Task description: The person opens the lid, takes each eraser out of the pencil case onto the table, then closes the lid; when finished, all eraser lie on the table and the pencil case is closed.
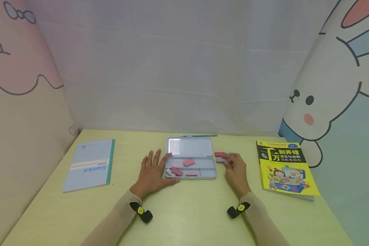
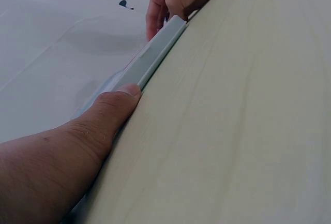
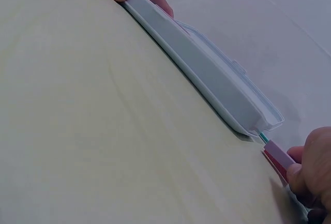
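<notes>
An open pale blue pencil case [image 1: 207,164] lies mid-table, its lid [image 1: 189,146] tipped back. Inside are pink erasers [image 1: 189,162] and a white eraser [image 1: 169,173], spread over its compartments. My left hand [image 1: 153,174] spans the case's left end, fingers spread, thumb [image 2: 121,97] against its front side. To the right of the case, my right hand [image 1: 236,171] pinches a purple eraser [image 3: 279,154] between thumb and finger. Just behind that eraser lies a red eraser [image 1: 219,154]. A teal piece [image 1: 230,152] beside it is partly hidden by my fingers.
A thin green paintbrush [image 1: 200,136] lies behind the lid. A light blue notebook [image 1: 89,164] is at the left, and a yellow and black book [image 1: 286,171] at the right. A pale curtain [image 1: 178,75] borders the table's back edge.
</notes>
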`<action>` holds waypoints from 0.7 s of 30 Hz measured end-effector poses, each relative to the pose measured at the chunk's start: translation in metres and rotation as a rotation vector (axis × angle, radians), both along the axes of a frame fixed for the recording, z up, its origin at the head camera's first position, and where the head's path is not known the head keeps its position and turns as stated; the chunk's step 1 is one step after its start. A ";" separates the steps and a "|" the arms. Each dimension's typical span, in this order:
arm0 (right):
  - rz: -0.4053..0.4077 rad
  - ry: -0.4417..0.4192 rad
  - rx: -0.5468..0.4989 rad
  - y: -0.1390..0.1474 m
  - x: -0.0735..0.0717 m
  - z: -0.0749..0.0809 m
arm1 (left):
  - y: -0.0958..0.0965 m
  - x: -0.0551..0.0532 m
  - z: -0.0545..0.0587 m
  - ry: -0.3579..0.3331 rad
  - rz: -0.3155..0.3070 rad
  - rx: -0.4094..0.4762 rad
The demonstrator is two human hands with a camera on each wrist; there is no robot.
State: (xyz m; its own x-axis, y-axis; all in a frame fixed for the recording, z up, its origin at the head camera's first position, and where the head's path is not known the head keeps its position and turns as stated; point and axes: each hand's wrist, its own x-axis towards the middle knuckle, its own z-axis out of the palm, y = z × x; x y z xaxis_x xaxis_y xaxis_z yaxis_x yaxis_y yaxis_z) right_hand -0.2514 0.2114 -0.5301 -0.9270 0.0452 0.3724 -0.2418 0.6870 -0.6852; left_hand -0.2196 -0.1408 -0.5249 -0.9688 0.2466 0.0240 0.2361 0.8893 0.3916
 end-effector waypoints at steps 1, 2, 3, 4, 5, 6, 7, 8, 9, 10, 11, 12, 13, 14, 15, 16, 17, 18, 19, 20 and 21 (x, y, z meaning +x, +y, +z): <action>-0.001 -0.013 0.011 0.000 -0.001 0.000 | 0.000 0.000 0.000 -0.004 0.000 0.001; -0.004 -0.030 0.021 0.000 -0.001 0.001 | 0.000 0.000 0.000 -0.003 0.001 0.001; -0.005 -0.047 0.032 0.000 -0.001 0.001 | 0.000 0.001 0.000 -0.003 0.002 0.002; -0.007 -0.065 0.041 0.000 -0.001 0.002 | 0.000 0.001 0.000 -0.001 0.002 0.004; -0.008 -0.082 0.050 -0.001 -0.001 0.002 | 0.000 0.001 0.000 0.000 0.004 0.004; -0.010 -0.099 0.053 -0.001 -0.001 0.003 | 0.000 0.001 0.000 0.001 0.006 0.004; -0.017 -0.114 0.053 -0.001 -0.001 0.003 | 0.000 0.001 0.001 0.002 0.007 0.005; -0.024 -0.126 0.053 -0.001 0.000 0.004 | 0.000 0.001 0.001 0.006 0.007 0.005; -0.029 -0.137 0.051 -0.002 0.001 0.004 | 0.000 0.002 0.001 0.008 0.006 0.006; -0.036 -0.149 0.048 -0.002 0.001 0.005 | 0.000 0.002 0.002 0.010 0.005 0.007; -0.041 -0.158 0.044 -0.002 0.001 0.006 | 0.001 0.002 0.002 0.009 0.005 0.006; -0.046 -0.165 0.042 -0.002 0.002 0.006 | 0.001 0.002 0.002 0.007 0.004 0.006; -0.049 -0.172 0.042 -0.002 0.002 0.007 | 0.001 0.002 0.002 0.007 0.003 0.006; -0.051 -0.177 0.041 -0.002 0.002 0.007 | 0.001 0.002 0.002 0.005 0.002 0.006; -0.051 -0.182 0.041 -0.002 0.002 0.007 | 0.001 0.002 0.002 0.001 0.003 0.002; -0.050 -0.184 0.042 -0.002 0.002 0.007 | 0.001 0.002 0.003 -0.002 0.004 0.000; -0.047 -0.184 0.043 -0.002 0.002 0.007 | 0.001 0.002 0.003 0.000 0.004 0.000; -0.045 -0.183 0.045 -0.002 0.002 0.007 | 0.000 0.002 0.002 0.006 0.004 0.002; -0.042 -0.183 0.046 -0.001 0.002 0.008 | 0.000 0.002 0.002 0.014 0.003 0.004; -0.038 -0.183 0.047 -0.001 0.002 0.008 | 0.000 0.002 0.003 0.016 0.004 0.006; -0.036 -0.181 0.047 -0.001 0.002 0.008 | 0.000 0.002 0.003 0.020 0.004 0.007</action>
